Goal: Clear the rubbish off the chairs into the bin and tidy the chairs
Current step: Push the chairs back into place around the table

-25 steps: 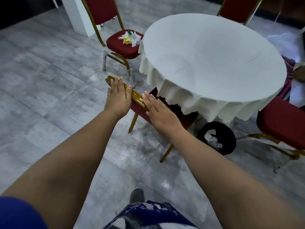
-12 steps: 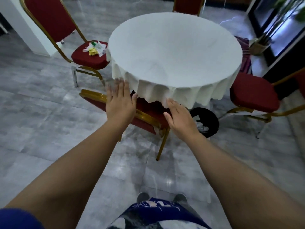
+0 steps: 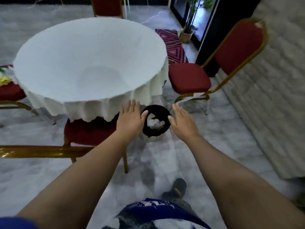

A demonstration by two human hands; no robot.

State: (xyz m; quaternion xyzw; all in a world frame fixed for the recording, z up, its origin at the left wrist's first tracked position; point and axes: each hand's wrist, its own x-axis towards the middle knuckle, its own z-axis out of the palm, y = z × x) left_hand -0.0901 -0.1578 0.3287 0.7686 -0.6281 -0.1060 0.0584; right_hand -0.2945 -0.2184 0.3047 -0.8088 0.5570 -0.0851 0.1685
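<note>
A black bin (image 3: 156,134) with white crumpled paper inside stands on the floor by the table's near edge. My left hand (image 3: 131,119) hovers open just left of its rim, and my right hand (image 3: 183,120) hovers open just right of it; neither holds anything. A red chair with a gold frame (image 3: 89,131) is pushed under the round white-clothed table (image 3: 89,63), its gold backrest rail (image 3: 41,151) at lower left. Rubbish (image 3: 4,78), yellow and white, lies on the red chair (image 3: 9,93) at the far left edge. A bare red chair (image 3: 189,78) stands to the right.
A brick wall (image 3: 264,104) runs along the right. A patterned rug (image 3: 173,45) and a potted plant (image 3: 187,34) lie beyond the table. Another red chair (image 3: 107,7) stands at the far side. My shoe (image 3: 176,189) is on grey tiled floor.
Both hands have let go of the near chair's backrest and moved right, to either side of the bin. The view has swung right; the chair now sits tucked under the table.
</note>
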